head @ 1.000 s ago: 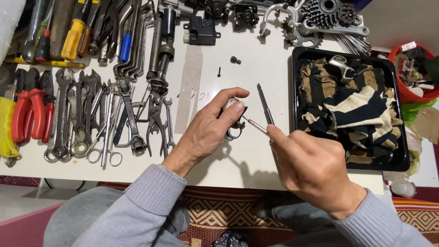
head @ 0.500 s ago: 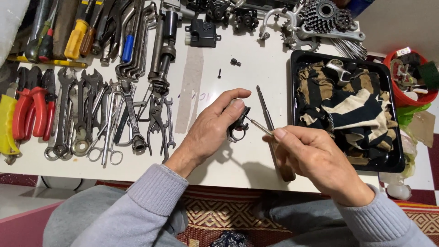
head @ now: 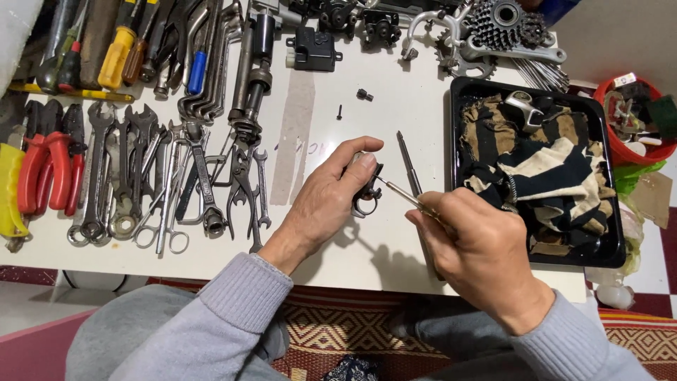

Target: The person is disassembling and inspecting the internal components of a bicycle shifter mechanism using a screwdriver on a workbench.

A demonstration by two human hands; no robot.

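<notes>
- Small black clamp part (head: 367, 192), head view: it sits pinched in the left hand (head: 324, 204) over the white table (head: 423, 120), thumb and fingers closed round it, its ring end hanging towards the table edge.
- Right hand (head: 479, 257) is curled tight round a thin screwdriver (head: 402, 194), tip touching the part.
- Screwdriver's long axis runs from lower right up to upper left, tip pointing at the left thumb.
- Risk, as I judge it: the tip slips off and jabs the thumb, or the part twists out of that light pinch.
- Loose small screw (head: 339, 111) and nut (head: 364, 94) lie further back; a knock could roll them away.
</notes>
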